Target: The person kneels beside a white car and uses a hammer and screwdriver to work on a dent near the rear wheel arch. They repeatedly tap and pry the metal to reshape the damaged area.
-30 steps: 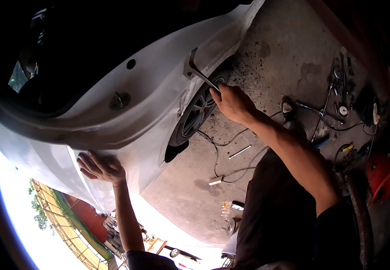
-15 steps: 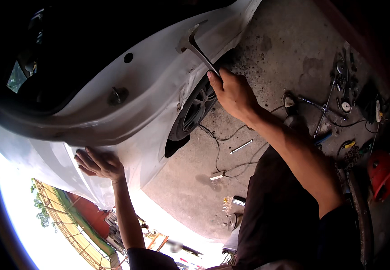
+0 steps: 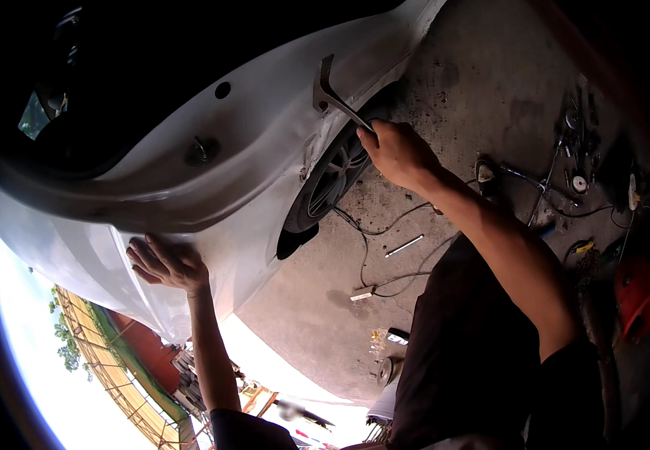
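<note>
My left hand [image 3: 167,262] lies flat with its fingers spread on the white rear panel of a car [image 3: 227,274], just below the door-opening edge. My right hand [image 3: 400,154] is closed round the slim handle of a metal hammer [image 3: 325,94] with a long, curved, narrow head. The hammer is held over the car's sill, above the wheel arch. Whether its head touches the metal I cannot tell. Close below my right hand is the rear wheel [image 3: 331,184]. A door striker [image 3: 202,151] sticks out of the door frame between my hands.
Cables run over the concrete floor [image 3: 310,315] to a white power strip [image 3: 362,292], near a thin metal rod [image 3: 404,245]. Several tools, with a cross wrench [image 3: 544,180] among them, lie at the right. A red helmet-like object [image 3: 640,300] sits at the right edge.
My right hand has swung the hammer's head a little downward in the picture, nearer the wheel arch. The whole view has shifted slightly. My left hand stays flat on the panel.
</note>
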`<state>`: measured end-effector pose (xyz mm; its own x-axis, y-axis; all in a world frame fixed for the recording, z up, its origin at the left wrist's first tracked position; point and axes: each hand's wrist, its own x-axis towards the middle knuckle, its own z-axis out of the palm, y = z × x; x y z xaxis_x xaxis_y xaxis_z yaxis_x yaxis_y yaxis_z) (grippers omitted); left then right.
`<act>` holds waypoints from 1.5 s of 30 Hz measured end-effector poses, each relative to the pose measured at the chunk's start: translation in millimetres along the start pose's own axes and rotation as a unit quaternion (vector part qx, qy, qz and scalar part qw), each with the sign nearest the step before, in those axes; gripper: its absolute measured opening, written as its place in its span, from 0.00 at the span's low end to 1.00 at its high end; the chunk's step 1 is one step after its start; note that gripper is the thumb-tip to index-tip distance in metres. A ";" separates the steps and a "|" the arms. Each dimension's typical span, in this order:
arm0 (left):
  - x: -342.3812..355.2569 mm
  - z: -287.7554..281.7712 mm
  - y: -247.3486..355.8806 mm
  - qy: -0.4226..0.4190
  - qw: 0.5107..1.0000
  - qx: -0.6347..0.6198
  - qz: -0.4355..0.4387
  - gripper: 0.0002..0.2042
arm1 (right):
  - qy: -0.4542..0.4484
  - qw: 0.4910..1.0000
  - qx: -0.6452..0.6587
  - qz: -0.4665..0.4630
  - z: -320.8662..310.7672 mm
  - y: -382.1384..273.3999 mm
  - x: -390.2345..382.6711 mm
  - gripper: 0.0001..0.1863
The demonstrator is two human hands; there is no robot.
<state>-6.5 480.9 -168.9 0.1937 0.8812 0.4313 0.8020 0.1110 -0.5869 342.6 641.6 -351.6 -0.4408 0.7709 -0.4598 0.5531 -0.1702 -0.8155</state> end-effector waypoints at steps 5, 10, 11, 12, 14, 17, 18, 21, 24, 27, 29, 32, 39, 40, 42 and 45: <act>2.6 1.0 -1.4 0.001 1.000 -0.005 -0.009 0.26 | 0.028 0.999 0.029 -0.025 -7.4 -27.8 -5.2 0.25; 1.0 7.6 -3.4 0.000 1.000 0.001 -0.010 0.27 | -0.027 0.998 -0.055 -0.014 -2.1 -20.1 0.1 0.24; 1.7 6.5 -2.5 0.001 1.000 0.003 -0.014 0.28 | -0.041 0.998 -0.045 0.004 -11.4 -20.5 1.8 0.23; 3.6 4.9 -1.8 0.003 1.000 0.006 -0.018 0.29 | -0.007 0.999 -0.032 -0.025 -14.2 -13.2 3.5 0.22; 8.9 -3.9 -1.8 0.005 1.000 0.011 -0.015 0.28 | 0.005 1.000 -0.009 0.006 -11.1 -6.4 -1.7 0.23; 23.7 -13.7 -1.0 0.009 1.000 0.012 -0.014 0.28 | 0.052 0.998 -0.022 0.015 -17.3 20.4 3.7 0.23; 29.1 -16.0 0.5 0.012 1.000 0.004 -0.009 0.27 | 0.050 0.997 -0.039 0.033 -28.4 36.4 12.1 0.22; 33.7 -23.4 11.5 0.017 1.000 -0.007 -0.004 0.25 | -0.088 0.975 -0.033 0.200 -92.6 63.1 11.7 0.22; 58.0 -36.3 60.7 -0.006 0.998 -0.051 -0.024 0.24 | -0.051 0.967 -0.080 0.235 -123.3 145.0 -33.4 0.22; 67.6 -29.8 145.7 -0.202 0.958 -0.187 0.075 0.25 | -0.013 0.957 -0.046 0.286 -158.4 219.3 -112.4 0.22; 78.9 -4.2 218.2 -0.253 0.918 -0.303 0.039 0.24 | -0.038 0.932 -0.067 0.355 -169.6 298.5 -175.0 0.23; 92.1 33.3 278.8 -0.270 0.933 -0.217 0.101 0.24 | -0.041 0.890 -0.244 0.382 -168.9 455.1 -304.0 0.21; 126.6 93.0 372.4 -0.290 0.918 -0.225 0.147 0.27 | -0.404 0.732 -0.481 0.265 -198.3 524.3 -510.2 0.14; 128.3 95.1 382.5 -0.288 0.919 -0.221 0.151 0.27 | -0.333 0.777 -0.393 0.361 -198.8 518.0 -513.9 0.16; 131.7 97.4 399.8 -0.279 0.922 -0.215 0.159 0.27 | -0.165 0.813 -0.190 0.525 -196.2 509.9 -518.4 0.22; 131.4 82.8 415.1 -0.323 0.885 -0.257 0.217 0.24 | -0.027 0.798 -0.026 0.601 -197.0 458.3 -441.1 0.23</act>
<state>305.1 680.8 -412.6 0.3160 0.8869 -0.3370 0.9148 -0.3790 -0.1397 929.8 344.4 -453.3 0.4020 0.0416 -0.9147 0.6264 -0.7411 0.2416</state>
